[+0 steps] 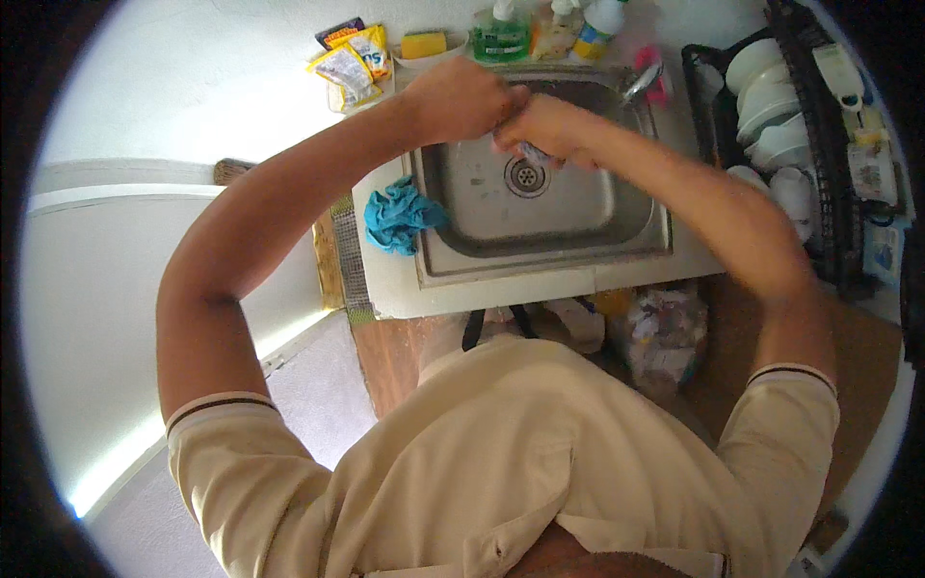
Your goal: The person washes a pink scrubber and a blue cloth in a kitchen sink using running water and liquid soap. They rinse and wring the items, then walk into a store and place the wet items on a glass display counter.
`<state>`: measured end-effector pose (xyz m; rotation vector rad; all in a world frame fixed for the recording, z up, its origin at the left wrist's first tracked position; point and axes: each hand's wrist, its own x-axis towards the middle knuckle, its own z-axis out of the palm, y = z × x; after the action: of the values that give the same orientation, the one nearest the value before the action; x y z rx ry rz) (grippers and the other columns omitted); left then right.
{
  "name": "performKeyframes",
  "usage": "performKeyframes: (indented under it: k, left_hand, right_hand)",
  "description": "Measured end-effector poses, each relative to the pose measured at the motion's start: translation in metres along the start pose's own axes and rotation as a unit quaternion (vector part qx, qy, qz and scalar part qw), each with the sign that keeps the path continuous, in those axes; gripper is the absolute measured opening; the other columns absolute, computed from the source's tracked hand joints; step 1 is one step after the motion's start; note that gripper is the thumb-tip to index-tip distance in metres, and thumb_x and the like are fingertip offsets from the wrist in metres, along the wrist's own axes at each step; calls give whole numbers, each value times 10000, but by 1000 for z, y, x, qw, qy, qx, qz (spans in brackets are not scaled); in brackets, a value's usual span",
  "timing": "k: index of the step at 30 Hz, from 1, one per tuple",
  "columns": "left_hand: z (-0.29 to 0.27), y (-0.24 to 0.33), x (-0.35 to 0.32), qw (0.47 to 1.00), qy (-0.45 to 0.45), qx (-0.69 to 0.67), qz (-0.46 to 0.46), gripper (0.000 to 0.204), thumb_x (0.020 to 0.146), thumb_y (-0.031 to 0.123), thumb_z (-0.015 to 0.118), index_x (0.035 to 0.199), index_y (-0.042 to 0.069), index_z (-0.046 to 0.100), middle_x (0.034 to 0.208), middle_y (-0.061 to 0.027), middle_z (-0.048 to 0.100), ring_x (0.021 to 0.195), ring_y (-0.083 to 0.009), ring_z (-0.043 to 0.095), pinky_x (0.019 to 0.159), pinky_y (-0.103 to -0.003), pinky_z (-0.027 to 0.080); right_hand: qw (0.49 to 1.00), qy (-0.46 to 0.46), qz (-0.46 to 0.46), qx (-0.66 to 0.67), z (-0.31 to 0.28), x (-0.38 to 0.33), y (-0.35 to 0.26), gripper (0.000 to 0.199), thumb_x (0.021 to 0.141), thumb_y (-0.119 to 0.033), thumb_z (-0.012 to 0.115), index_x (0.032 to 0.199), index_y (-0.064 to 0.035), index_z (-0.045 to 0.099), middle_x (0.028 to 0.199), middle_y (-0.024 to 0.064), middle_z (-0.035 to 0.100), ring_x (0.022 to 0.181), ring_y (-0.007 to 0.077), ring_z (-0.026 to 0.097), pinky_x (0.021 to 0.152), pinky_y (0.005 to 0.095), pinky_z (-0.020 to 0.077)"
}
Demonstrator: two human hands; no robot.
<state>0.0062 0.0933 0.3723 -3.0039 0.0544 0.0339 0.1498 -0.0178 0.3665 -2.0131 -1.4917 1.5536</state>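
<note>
From the head camera, both forearms reach forward over a steel sink [578, 217] set in a white tabletop [385, 289]. The left hand [461, 96] and the right hand [547, 130] meet above the basin, just over the drain [526, 175]. Between them sits a small pale, crumpled thing [528, 152], possibly a cloth or scrubber; the blur makes its kind hard to tell. The fingers of the left hand are curled into a closed fist, knuckles upward, touching the right hand. The right hand's fingers are closed around the crumpled thing, which shows just below them and hangs over the basin rather than resting on its floor.

A tap [642, 83] juts over the far rim of the sink, close to the right hand. On the tabletop left of the basin lies a bunched blue rag [400, 217], touching the sink's edge. Behind the sink stand a green soap bottle [501, 34], further bottles beside it, and a yellow sponge [424, 44] in a small dish. Yellow sachets [352, 63] lie to the far left of these. To the right, a black dish rack [829, 144] holds white bowls and cups [771, 106]. The person wears a beige short-sleeved shirt [501, 462].
</note>
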Motion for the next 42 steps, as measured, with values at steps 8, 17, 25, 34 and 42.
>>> performKeyframes:
  k: [8, 17, 25, 34, 42]
  left_hand:
    - [94, -3, -1, 967, -81, -186, -152, 213, 880, 210, 623, 986, 53, 719, 932, -195, 730, 891, -404, 713, 776, -504, 580]
    - [108, -9, -14, 963, -60, -259, 36, 156, 898, 227, 659, 989, 115, 717, 972, -161, 717, 956, -408, 676, 859, -491, 548]
    - [89, 16, -18, 911, 222, -312, -151, 748, 864, 244, 765, 1500, 98, 399, 1195, -221, 648, 1203, -412, 618, 965, -480, 546]
    - [98, 82, -143, 929, 109, -135, -326, 721, 908, 100, 734, 1550, 209, 423, 1408, -190, 576, 1285, -393, 574, 1100, -480, 465]
    - [96, 94, -159, 752, 197, -468, -422, 504, 875, 145, 793, 1343, 93, 613, 1180, -189, 681, 1104, -335, 671, 958, -405, 521]
  right_hand:
    - [895, 162, -147, -388, 9, 53, 13, 384, 804, -122, 713, 1153, 21, 642, 980, 238, 739, 937, 415, 734, 782, 532, 593]
    - [856, 115, -215, -457, 2, 32, -4, 633, 818, -162, 732, 1381, -27, 475, 960, 225, 745, 907, 429, 732, 771, 538, 594]
    - [914, 220, -247, -237, -12, 32, 49, 998, 810, -320, 825, 1621, -177, 261, 1244, 245, 687, 1093, 403, 693, 941, 462, 548]
    - [829, 489, -269, 33, 18, -53, 36, 695, 860, -324, 832, 1414, -27, 536, 1261, 208, 688, 1140, 353, 677, 1004, 425, 507]
    - [930, 353, 74, 70, 118, -53, 148, 1035, 802, -581, 817, 1561, -38, 368, 1429, 268, 572, 1324, 413, 565, 1098, 477, 452]
